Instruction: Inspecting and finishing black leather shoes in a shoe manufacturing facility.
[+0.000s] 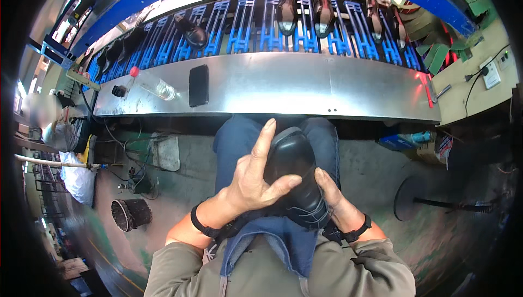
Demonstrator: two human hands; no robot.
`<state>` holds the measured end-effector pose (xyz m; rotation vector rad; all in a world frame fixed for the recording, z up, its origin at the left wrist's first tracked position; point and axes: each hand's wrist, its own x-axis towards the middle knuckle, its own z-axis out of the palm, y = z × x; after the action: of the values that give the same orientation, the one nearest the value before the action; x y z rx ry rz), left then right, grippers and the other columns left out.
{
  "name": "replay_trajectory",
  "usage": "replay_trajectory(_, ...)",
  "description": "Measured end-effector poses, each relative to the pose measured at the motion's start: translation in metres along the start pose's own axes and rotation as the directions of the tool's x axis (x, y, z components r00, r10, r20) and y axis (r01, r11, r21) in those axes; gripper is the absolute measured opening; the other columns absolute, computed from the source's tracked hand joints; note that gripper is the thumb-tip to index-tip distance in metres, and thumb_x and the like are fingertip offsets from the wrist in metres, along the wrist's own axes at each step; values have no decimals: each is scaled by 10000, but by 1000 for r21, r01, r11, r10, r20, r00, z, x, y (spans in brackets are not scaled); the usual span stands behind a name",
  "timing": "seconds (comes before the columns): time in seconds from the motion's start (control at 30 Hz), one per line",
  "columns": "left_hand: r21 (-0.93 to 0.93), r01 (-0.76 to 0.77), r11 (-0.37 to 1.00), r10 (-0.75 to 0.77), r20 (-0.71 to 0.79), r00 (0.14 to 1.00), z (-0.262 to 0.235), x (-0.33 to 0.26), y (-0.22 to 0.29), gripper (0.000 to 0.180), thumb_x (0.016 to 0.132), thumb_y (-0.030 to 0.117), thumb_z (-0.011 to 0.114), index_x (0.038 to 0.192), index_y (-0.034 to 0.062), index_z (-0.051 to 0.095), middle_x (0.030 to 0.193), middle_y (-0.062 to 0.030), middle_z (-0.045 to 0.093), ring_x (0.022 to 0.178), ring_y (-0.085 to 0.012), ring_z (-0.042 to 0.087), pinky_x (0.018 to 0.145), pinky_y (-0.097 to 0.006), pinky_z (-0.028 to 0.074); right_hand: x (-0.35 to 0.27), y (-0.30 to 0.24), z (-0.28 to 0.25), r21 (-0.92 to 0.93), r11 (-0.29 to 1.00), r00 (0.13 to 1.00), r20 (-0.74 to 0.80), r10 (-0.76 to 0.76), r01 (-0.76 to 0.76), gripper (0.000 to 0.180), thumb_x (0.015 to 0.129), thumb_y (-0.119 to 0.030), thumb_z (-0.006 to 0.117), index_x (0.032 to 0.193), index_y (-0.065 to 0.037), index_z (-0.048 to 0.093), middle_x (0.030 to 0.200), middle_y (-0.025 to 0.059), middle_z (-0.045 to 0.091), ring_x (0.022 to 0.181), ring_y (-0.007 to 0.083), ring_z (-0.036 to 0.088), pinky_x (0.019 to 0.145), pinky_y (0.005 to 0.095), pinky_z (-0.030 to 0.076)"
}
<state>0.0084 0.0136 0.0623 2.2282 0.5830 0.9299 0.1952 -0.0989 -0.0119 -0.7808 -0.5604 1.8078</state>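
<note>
A black lace-up leather shoe (294, 158) is held over my lap, its rounded toe pointing away from me and its laced part near my apron. My right hand (330, 196) grips the shoe's right side, thumb up along the edge, with its other fingers mostly hidden. My left hand (253, 180) is at the shoe's left side. Its index finger is stretched forward and its thumb reaches across the upper, set wide apart; the remaining fingers are hard to see. Dark bands circle both my wrists. A blue apron (264, 240) covers my front.
Beyond my knees runs a metal ledge (261, 87) with a black phone (199, 85) and a clear bottle (158, 87). Behind it, a blue-slatted conveyor (239, 30) carries several dark shoes. A black bucket (131, 213) stands left on the floor; a round-based stand (411, 199) is right.
</note>
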Motion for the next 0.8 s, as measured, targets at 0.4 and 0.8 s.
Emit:
replay_trajectory(0.4, -123, -48, 991, 50, 14, 999, 13, 14, -8, 901, 809, 308, 838, 1481, -85, 386, 1312, -308, 600, 1062, -398, 701, 886, -401, 573, 8, 0, 0, 569, 807, 985, 149, 84, -155, 740, 1010, -636, 381, 1395, -14, 495, 1121, 219, 678, 839, 407, 717, 732, 474, 631)
replay_trajectory(0.8, -713, 391, 581, -559, -1, 829, 3, 22, 7, 748, 820, 251, 820, 1384, 6, 392, 1211, -101, 591, 1133, -204, 580, 1020, -375, 464, 14, -15, 52, -574, 770, 879, -173, -445, 277, 549, 1060, -421, 441, 1304, 66, 507, 1176, 190, 662, 1053, 242, 651, 910, 373, 510)
